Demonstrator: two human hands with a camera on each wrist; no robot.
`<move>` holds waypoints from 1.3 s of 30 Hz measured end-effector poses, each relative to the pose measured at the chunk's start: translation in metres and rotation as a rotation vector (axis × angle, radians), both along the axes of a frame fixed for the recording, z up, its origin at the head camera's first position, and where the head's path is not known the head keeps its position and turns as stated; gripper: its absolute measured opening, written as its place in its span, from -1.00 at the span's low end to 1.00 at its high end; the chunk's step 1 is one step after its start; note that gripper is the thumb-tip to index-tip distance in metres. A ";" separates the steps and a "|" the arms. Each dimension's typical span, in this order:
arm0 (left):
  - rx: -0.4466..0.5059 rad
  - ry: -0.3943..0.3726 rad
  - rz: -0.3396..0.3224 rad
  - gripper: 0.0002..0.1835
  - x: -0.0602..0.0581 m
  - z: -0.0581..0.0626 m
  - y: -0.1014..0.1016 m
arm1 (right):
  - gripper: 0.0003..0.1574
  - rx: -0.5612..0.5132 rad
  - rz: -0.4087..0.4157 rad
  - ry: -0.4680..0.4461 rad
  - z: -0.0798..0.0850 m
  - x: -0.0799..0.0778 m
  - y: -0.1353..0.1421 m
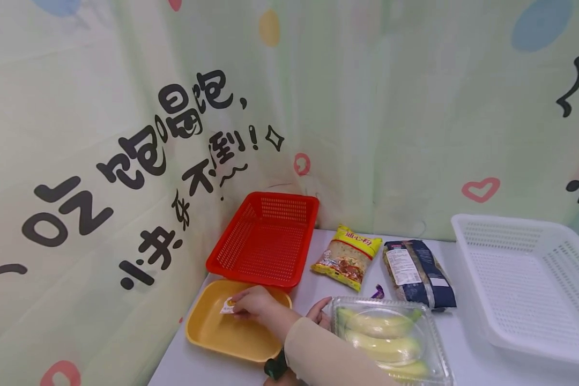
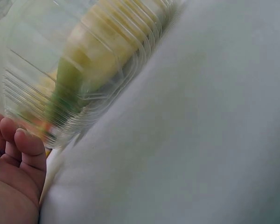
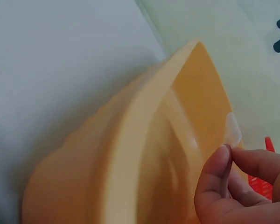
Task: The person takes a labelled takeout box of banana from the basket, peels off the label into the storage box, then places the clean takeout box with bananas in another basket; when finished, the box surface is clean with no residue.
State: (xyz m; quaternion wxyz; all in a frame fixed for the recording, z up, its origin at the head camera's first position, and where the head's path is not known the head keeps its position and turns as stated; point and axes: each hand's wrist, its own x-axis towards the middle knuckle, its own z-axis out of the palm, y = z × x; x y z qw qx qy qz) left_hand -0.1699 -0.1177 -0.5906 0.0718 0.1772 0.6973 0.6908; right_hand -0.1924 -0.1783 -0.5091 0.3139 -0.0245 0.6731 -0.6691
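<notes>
My right hand (image 1: pixel 265 311) reaches across to the left over a yellow plastic basin (image 1: pixel 212 343). Thumb and index finger pinch a small white packet (image 1: pixel 228 305) with a coloured print; only its pale corner shows in the right wrist view. Below the right forearm, my left hand (image 1: pixel 320 314) is at the left edge of a clear plastic box (image 1: pixel 434 343) of bananas (image 1: pixel 386 348). The left wrist view shows its fingers (image 2: pixel 30 142) loosely bent beside the box's corner. The right sleeve hides part of the left hand and box.
A red basket (image 1: pixel 265 241) stands behind the basin against the curtain. Behind the banana box lie a yellow pasta bag (image 1: pixel 348 257), a dark blue bag (image 1: pixel 417 273) and a small purple wrapper (image 1: pixel 378 292). At the right is a white basket (image 1: pixel 535 279).
</notes>
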 end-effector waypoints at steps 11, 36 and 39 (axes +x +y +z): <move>0.027 0.119 -0.026 -0.40 0.000 -0.008 -0.003 | -0.86 0.149 -0.002 0.122 -0.010 0.001 0.002; -0.167 -0.010 0.272 -0.49 0.012 0.006 0.010 | -0.92 0.528 0.171 0.533 -0.011 0.003 0.006; -0.164 0.007 0.282 -0.50 0.012 0.005 0.011 | -0.92 0.559 0.197 0.555 -0.011 0.003 0.006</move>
